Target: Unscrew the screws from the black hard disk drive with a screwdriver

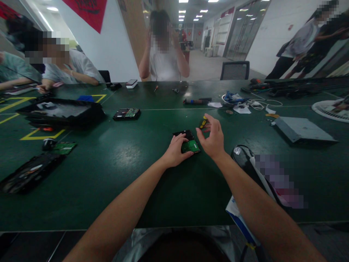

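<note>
A small black device with a bare green circuit board [191,146] lies on the green table in front of me. My left hand [176,150] grips it from the left, fingers over its top and thumb along the near edge. My right hand [214,139] is just to the right and a little above the board. Between its fingers is a short yellow and black handle [203,122], which looks like a screwdriver; its tip cannot be made out.
Another opened device [127,114] lies farther left, with a stacked black tray [62,112] beyond it. Black casing [29,173] sits at the left. On the right are a grey metal box [304,130], cables [257,103] and a black pouch [242,156]. People sit across the table.
</note>
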Tool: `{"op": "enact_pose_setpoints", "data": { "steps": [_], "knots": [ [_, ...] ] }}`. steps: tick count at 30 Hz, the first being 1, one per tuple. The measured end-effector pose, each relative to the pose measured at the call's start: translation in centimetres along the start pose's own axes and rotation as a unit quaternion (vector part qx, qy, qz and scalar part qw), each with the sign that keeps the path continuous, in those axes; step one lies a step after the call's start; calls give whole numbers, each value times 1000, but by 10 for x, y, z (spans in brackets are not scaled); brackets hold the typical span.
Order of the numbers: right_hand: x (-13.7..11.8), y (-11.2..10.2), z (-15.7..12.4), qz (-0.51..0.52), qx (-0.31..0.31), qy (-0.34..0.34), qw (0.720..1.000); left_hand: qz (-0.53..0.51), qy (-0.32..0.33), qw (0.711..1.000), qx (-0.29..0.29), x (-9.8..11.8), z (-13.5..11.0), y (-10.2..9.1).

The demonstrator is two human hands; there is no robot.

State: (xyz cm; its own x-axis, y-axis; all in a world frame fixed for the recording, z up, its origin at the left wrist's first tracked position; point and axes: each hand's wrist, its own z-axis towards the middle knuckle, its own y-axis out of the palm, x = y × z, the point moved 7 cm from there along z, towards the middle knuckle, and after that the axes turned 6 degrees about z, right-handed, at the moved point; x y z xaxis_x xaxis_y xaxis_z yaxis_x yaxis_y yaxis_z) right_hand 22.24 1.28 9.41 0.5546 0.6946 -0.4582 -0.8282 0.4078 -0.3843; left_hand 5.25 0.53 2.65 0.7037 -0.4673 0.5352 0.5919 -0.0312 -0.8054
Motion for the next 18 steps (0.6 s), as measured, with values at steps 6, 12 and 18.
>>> {"op": "enact_pose_setpoints", "data": {
  "steps": [6, 12, 18],
  "knots": [
    [1, 2, -1, 12, 0, -7, 1000, 3, -3, 1000, 2, 1, 0, -1],
    [2, 0, -1, 0, 5, -2, 1000, -3, -5, 1000, -2, 2, -1, -2],
    [2, 0, -1, -3, 12, -6, 1000, 0, -1, 1000, 0, 1, -1, -2]
  ]
}}
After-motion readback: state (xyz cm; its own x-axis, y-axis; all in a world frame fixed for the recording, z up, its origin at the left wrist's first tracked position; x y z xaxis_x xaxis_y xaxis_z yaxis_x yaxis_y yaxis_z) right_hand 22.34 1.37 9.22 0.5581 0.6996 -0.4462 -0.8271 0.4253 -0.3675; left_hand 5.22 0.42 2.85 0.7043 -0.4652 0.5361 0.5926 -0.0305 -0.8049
